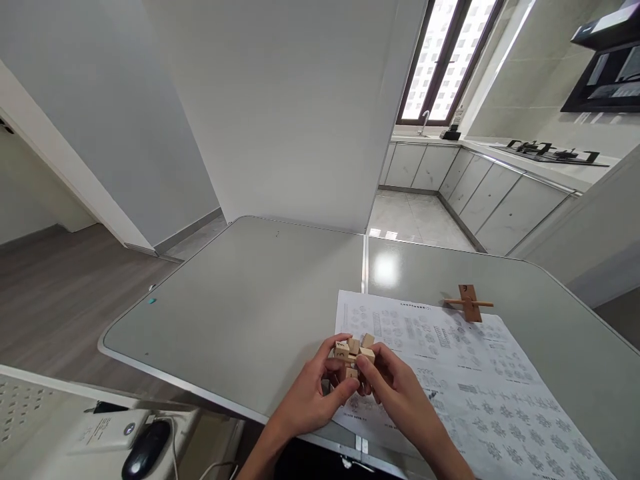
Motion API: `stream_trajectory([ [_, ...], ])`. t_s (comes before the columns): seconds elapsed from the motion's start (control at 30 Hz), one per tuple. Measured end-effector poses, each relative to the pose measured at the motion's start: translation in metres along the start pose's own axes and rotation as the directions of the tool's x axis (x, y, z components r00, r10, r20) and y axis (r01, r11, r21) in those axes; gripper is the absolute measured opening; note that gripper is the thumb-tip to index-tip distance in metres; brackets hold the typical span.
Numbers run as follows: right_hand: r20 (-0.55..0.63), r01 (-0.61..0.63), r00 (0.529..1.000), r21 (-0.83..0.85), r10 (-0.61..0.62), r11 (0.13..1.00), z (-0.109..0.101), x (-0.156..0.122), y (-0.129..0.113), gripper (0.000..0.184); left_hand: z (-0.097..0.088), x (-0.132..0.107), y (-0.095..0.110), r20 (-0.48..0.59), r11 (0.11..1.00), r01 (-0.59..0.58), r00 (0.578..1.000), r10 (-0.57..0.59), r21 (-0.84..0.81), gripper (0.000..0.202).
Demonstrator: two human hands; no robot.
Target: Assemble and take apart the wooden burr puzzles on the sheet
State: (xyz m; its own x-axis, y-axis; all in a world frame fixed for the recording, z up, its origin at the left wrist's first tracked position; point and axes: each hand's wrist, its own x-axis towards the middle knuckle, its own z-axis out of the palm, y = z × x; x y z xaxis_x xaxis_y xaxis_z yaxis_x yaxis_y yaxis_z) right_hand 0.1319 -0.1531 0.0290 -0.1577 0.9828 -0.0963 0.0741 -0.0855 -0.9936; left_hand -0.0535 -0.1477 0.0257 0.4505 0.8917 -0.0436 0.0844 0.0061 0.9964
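Observation:
Between my two hands is a small wooden block puzzle (354, 348), made of pale interlocking pieces with dark marks on some faces. My left hand (325, 390) grips it from the left, thumb underneath near the front. From the right, my right hand (390, 380) pinches it with thumb and fingers. The puzzle is held above the near edge of a printed sheet (450, 363), which shows rows of small diagrams. My fingers hide its lower and rear parts.
A brown wooden piece (469, 303) crossed by a thin stick lies at the sheet's far edge on the grey-green table (240, 300). Left of the table, a lower surface holds a black computer mouse (147, 450) and a white box (107, 430). A small teal bit (152, 301) lies near the left edge.

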Motion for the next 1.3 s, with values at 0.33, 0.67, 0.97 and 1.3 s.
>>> stream_trajectory([
  [0.33,0.009,-0.01,1.0,0.005,0.009,1.0,-0.001,0.001,0.0,0.052,0.0,-0.004,0.002,0.077,0.997,-0.03,0.996,0.035,-0.07,0.063],
  [0.67,-0.047,-0.078,0.995,0.105,0.083,0.991,0.001,-0.001,0.005,0.055,0.0,-0.001,0.001,0.119,0.999,-0.032,0.992,0.034,-0.023,0.064],
  [0.97,-0.062,-0.087,0.993,0.191,0.1,0.978,0.005,0.004,0.008,0.057,0.002,0.002,0.007,0.11,0.998,-0.011,0.994,0.017,-0.057,0.062],
  [1.3,-0.128,-0.039,0.989,0.23,0.07,0.972,0.015,0.001,0.008,0.054,0.0,0.001,0.006,0.113,0.999,0.012,0.994,-0.007,-0.047,0.063],
])
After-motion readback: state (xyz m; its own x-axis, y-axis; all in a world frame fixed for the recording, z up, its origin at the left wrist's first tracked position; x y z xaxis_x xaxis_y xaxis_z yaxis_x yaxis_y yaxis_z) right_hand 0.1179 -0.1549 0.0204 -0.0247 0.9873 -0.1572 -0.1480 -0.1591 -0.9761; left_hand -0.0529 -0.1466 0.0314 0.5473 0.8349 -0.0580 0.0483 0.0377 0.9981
